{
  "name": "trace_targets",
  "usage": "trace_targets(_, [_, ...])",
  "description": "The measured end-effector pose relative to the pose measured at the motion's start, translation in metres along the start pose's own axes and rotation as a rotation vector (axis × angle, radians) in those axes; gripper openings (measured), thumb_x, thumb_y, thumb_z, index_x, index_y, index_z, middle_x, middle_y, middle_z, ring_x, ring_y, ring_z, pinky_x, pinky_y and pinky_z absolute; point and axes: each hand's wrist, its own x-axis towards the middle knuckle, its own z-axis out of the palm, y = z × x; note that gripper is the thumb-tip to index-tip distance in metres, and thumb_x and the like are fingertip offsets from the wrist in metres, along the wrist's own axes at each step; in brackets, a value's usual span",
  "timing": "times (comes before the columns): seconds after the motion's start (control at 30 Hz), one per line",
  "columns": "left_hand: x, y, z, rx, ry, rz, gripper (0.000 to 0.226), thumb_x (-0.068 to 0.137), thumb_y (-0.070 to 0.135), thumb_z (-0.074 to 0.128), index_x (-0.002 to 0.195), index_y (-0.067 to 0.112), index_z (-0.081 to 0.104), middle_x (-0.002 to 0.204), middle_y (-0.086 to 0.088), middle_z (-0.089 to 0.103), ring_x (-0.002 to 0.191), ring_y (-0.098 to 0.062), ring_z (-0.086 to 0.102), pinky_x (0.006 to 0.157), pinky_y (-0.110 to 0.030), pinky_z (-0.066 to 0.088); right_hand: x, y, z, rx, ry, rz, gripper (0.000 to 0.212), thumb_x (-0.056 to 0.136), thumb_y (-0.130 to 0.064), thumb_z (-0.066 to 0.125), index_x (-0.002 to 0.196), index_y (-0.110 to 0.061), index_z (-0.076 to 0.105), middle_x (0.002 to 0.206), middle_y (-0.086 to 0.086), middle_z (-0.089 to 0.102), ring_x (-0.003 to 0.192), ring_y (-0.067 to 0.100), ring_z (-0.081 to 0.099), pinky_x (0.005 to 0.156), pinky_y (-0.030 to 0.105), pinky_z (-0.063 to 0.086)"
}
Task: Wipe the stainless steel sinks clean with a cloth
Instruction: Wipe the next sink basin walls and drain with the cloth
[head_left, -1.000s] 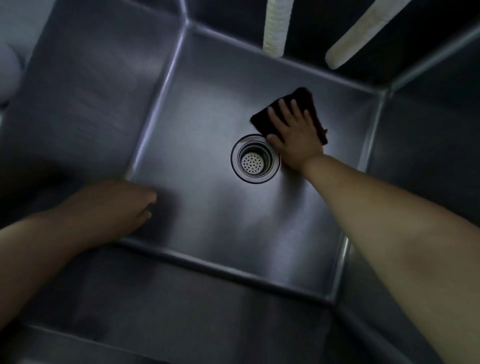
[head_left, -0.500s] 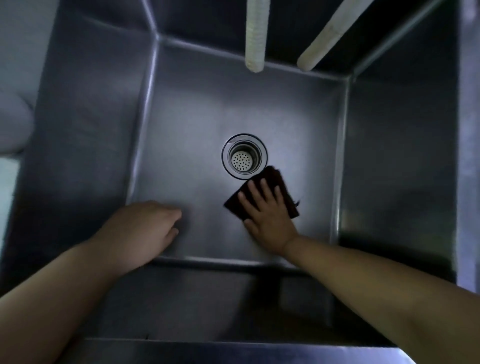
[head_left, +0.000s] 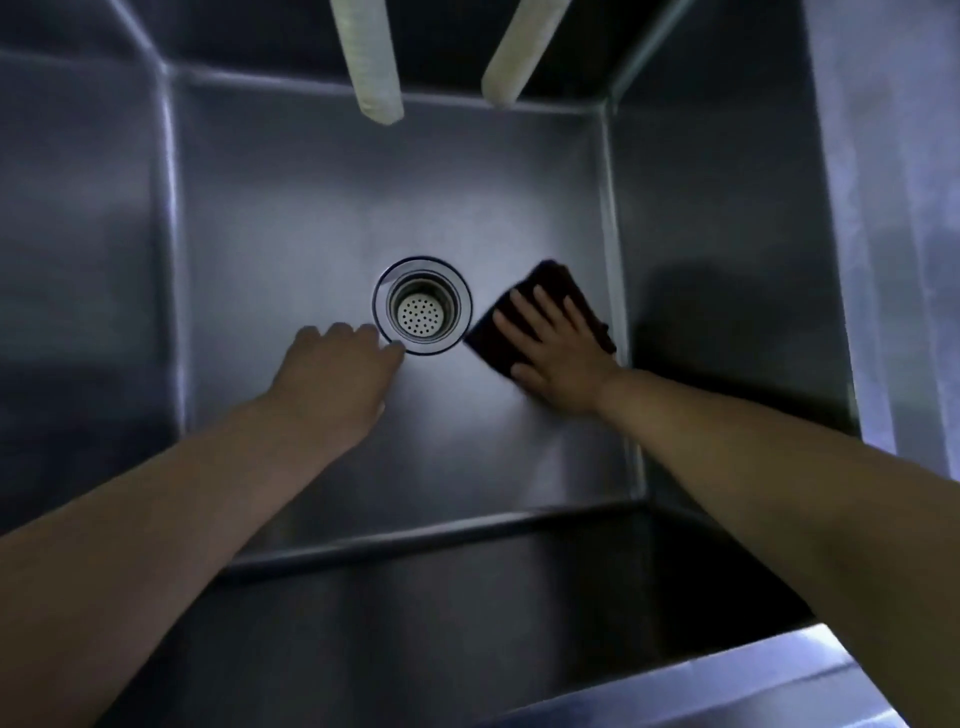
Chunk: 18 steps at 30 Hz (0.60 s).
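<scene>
Cloth (head_left: 540, 317) now lies on the sink (head_left: 291, 208) floor just right of the drain (head_left: 422, 305), close to the right wall. Half a second ago it sat on the near side of the drain; a second ago on the far-right side. So the pad has gone round the drain in an arc, far to near and back out to the right.

Right hand (head_left: 553, 353): fingers straight and spread, palm pressing flat on the cloth, nothing curled round it.

Left hand (head_left: 337, 374): has come in from the near-left corner to the floor just left of the drain, knuckles up, fingers bent under loosely, holding nothing (whether the tips actually bear on the steel I cannot tell).

Two pale hoses (head_left: 371, 57) hang over the far wall.

Judgement: floor around the drain looks mostly covered; the strip along the right wall is the current pass. Walls, corners and far floor likely remain, as does any other sink.
</scene>
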Motion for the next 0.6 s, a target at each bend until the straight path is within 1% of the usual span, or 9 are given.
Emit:
trace_targets(0.07, [0.015,0.009,0.007,0.025,-0.045,-0.015,0.073,0.085,0.028,0.057,0.146,0.021,0.018,0.149,-0.013,0.025,0.134,-0.03,0.029,0.1,-0.046,0.033,0.029,0.011,-0.014,0.058,0.034,0.13,0.065,0.098,-0.046,0.03,0.15,-0.032,-0.007,0.159,0.004,-0.014,0.145,0.027,-0.017,0.114,0.044,-0.012])
trace_targets(0.1, [0.019,0.012,0.011,0.06,-0.061,-0.017,0.08,0.085,0.027,0.059,0.149,0.02,0.01,0.154,-0.015,0.013,0.139,-0.034,0.02,0.105,-0.052,0.029,0.041,0.017,-0.02,0.089,0.043,0.182,0.065,0.099,-0.046,0.03,0.15,-0.031,-0.008,0.159,0.004,-0.014,0.144,0.027,-0.017,0.114,0.044,-0.012])
trace_targets(0.13, [0.022,0.015,0.016,0.095,-0.069,-0.021,0.086,0.084,0.028,0.062,0.149,0.02,0.005,0.156,-0.016,0.006,0.141,-0.036,0.014,0.106,-0.056,0.026,0.05,0.022,-0.025,0.111,0.048,0.216,0.065,0.099,-0.046,0.029,0.15,-0.031,-0.008,0.159,0.004,-0.015,0.144,0.027,-0.018,0.114,0.044,-0.012])
trace_targets(0.17, [0.023,0.016,0.02,0.121,-0.074,-0.026,0.091,0.083,0.029,0.063,0.149,0.02,0.002,0.156,-0.017,0.002,0.141,-0.039,0.012,0.106,-0.057,0.026,0.056,0.025,-0.028,0.123,0.049,0.236,0.065,0.099,-0.047,0.028,0.15,-0.031,-0.008,0.159,0.004,-0.016,0.144,0.027,-0.018,0.114,0.044,-0.012])
trace_targets(0.27, [0.024,0.016,0.03,0.134,-0.092,-0.022,0.093,0.084,0.03,0.063,0.149,0.019,-0.001,0.156,-0.02,-0.001,0.14,-0.042,0.011,0.105,-0.053,0.031,0.051,0.018,-0.024,0.18,0.049,0.3,0.066,0.098,-0.047,0.028,0.15,-0.029,-0.01,0.158,0.005,-0.017,0.144,0.028,-0.019,0.113,0.045,-0.013])
trace_targets(0.33, [0.026,0.013,0.034,0.11,-0.085,-0.012,0.09,0.086,0.027,0.061,0.15,0.019,-0.001,0.156,-0.019,-0.001,0.141,-0.043,0.01,0.106,-0.05,0.031,0.034,-0.008,-0.013,0.269,0.067,0.402,0.068,0.097,-0.045,0.03,0.15,-0.027,-0.01,0.158,0.007,-0.017,0.144,0.03,-0.019,0.113,0.047,-0.014])
trace_targets(0.43, [0.027,0.011,0.033,0.07,-0.102,-0.005,0.085,0.088,0.025,0.058,0.15,0.02,0.0,0.157,-0.018,-0.002,0.141,-0.043,0.008,0.108,-0.05,0.029,-0.006,-0.067,0.003,0.476,0.01,0.654,0.073,0.096,-0.046,0.032,0.15,-0.023,-0.013,0.157,0.01,-0.022,0.143,0.033,-0.022,0.112,0.051,-0.014])
trace_targets(0.53, [0.025,0.013,0.031,0.029,-0.112,0.004,0.075,0.092,0.021,0.049,0.151,0.018,0.001,0.156,-0.021,-0.003,0.141,-0.045,0.005,0.11,-0.053,0.024,-0.027,-0.133,0.01,0.711,-0.163,0.938,0.082,0.094,-0.053,0.031,0.146,-0.021,-0.025,0.153,0.011,-0.031,0.139,0.034,-0.028,0.109,0.058,-0.014])
trace_targets(0.6, [0.025,0.013,0.029,0.031,-0.127,0.011,0.074,0.094,0.022,0.047,0.15,0.017,-0.001,0.156,-0.022,-0.005,0.142,-0.045,0.004,0.11,-0.053,0.023,-0.023,-0.156,0.005,0.844,-0.233,1.111,0.086,0.093,-0.056,0.032,0.144,-0.019,-0.027,0.153,0.011,-0.032,0.139,0.036,-0.028,0.108,0.062,-0.011])
